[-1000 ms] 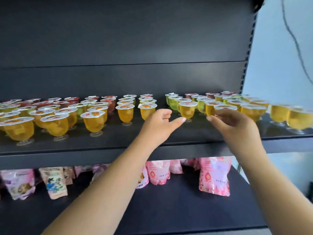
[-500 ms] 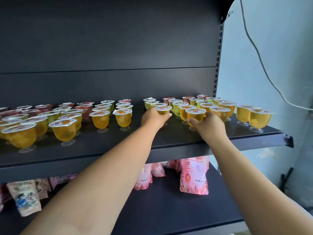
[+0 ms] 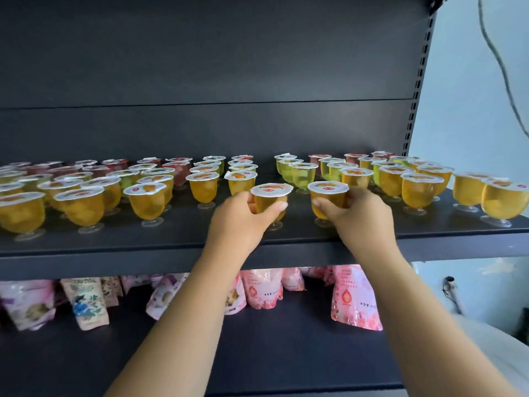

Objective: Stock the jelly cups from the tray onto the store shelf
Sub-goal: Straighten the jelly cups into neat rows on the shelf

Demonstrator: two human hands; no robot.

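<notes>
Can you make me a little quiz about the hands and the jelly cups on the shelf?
1. True or false: each hand holds an orange jelly cup.
2. What lies on the lower shelf? A) bottles B) pink snack bags C) boxes
3. Fill in: the cups behind the right hand's cup are mostly ____ in colour.

Key
1. True. The left hand grips one jelly cup, and the right hand grips another cup, both low over the front of the top shelf.
2. B, pink snack bags.
3. Green: see the green cups.
</notes>
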